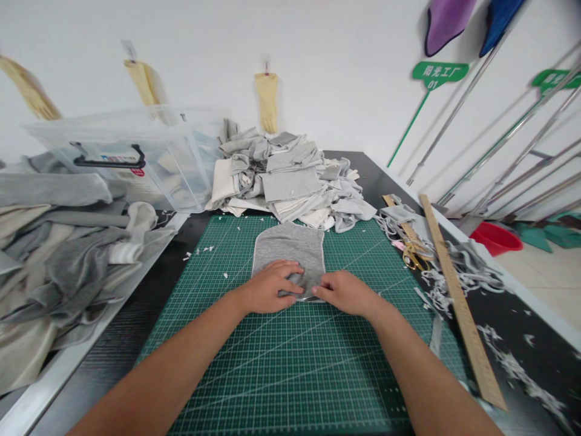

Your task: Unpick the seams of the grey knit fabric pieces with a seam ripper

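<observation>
Head camera view: what is at its centre?

"A grey cloth with a pale edge, lying flat just above the middle of the frame. Its top corners look rounded."

"How are the hands placed on it?"

"The left hand rests palm down on its lower left part, fingers loosely spread, probably to keep the fabric steady. The right hand is at the lower right corner, fingers curled in, thumb tip at the bottom edge. I cannot tell whether it pinches the fabric. Both hands being so near that edge suggests that the attention is there."

"And beneath?"

"A green cutting mat with a white grid, perhaps chosen to give a flat, lined surface. It lies on a dark table."

"Farther out?"

"A pile of cloths, grey and cream, sits just past the mat's top edge, seemingly within easy reach. Right of centre are gold-handled scissors among scraps, beside a long wooden ruler, likely set aside to leave the middle free. At left, a clear plastic box stands behind another heap of fabric."
</observation>
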`<act>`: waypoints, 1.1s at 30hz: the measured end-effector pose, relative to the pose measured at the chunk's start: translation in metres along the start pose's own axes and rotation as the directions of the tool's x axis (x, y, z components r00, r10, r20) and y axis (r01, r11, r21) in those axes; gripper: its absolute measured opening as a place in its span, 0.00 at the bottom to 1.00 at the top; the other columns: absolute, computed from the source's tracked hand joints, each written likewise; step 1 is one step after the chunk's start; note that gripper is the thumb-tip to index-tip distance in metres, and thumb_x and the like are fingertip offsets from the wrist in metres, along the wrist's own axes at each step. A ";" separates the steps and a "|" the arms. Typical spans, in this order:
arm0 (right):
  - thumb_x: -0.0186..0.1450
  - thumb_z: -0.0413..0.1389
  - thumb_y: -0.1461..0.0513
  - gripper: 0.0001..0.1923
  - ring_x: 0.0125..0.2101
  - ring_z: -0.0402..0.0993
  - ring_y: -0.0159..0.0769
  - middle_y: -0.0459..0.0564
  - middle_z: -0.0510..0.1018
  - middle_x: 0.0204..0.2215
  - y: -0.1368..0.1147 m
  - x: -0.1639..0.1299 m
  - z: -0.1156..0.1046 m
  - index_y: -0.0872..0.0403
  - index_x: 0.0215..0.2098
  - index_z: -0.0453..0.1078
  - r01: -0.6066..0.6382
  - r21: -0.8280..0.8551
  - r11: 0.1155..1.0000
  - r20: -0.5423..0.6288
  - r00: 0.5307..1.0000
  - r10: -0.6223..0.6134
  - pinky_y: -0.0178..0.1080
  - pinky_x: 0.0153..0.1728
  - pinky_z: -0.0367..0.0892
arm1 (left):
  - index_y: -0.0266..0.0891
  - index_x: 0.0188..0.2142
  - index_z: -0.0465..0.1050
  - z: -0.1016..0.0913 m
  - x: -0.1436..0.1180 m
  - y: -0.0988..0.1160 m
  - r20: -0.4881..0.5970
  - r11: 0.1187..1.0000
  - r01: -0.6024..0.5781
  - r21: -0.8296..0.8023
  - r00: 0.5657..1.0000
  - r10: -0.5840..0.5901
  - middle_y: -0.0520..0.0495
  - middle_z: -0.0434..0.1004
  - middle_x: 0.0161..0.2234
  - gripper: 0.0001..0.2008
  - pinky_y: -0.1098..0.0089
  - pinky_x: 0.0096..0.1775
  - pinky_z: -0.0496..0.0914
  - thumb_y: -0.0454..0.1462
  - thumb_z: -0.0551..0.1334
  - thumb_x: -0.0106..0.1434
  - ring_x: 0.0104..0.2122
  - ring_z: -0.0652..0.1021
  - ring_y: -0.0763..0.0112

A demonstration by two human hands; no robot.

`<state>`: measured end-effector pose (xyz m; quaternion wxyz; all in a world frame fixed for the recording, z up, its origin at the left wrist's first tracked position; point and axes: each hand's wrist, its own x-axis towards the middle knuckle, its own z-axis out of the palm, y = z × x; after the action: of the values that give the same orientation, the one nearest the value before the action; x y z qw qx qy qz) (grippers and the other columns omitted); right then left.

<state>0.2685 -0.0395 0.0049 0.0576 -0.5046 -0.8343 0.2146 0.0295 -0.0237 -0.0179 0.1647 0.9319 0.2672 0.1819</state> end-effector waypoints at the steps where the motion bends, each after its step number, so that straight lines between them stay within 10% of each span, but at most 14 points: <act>1: 0.64 0.49 0.50 0.21 0.22 0.65 0.30 0.47 0.75 0.21 0.000 0.000 0.000 0.54 0.24 0.71 0.000 0.001 1.000 -0.002 1.000 0.000 0.33 0.23 0.51 | 0.50 0.44 0.76 0.000 0.000 0.000 0.000 1.000 0.000 0.001 1.000 0.000 0.49 0.64 0.57 0.14 0.56 0.59 0.54 0.38 0.64 0.57 0.57 0.63 0.60; 33: 0.58 0.54 0.46 0.20 0.21 0.65 0.30 0.45 0.74 0.21 0.005 0.001 0.001 0.54 0.24 0.71 -0.058 0.029 0.998 0.032 0.998 0.057 0.32 0.21 0.49 | 0.51 0.44 0.75 0.000 0.000 0.001 -0.016 1.000 -0.002 -0.009 1.000 0.001 0.50 0.65 0.56 0.15 0.55 0.59 0.55 0.37 0.65 0.56 0.57 0.64 0.60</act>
<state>0.2716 -0.0373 0.0020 0.0457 -0.5239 -0.8170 0.2365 0.0301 -0.0241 -0.0180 0.1667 0.9298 0.2670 0.1906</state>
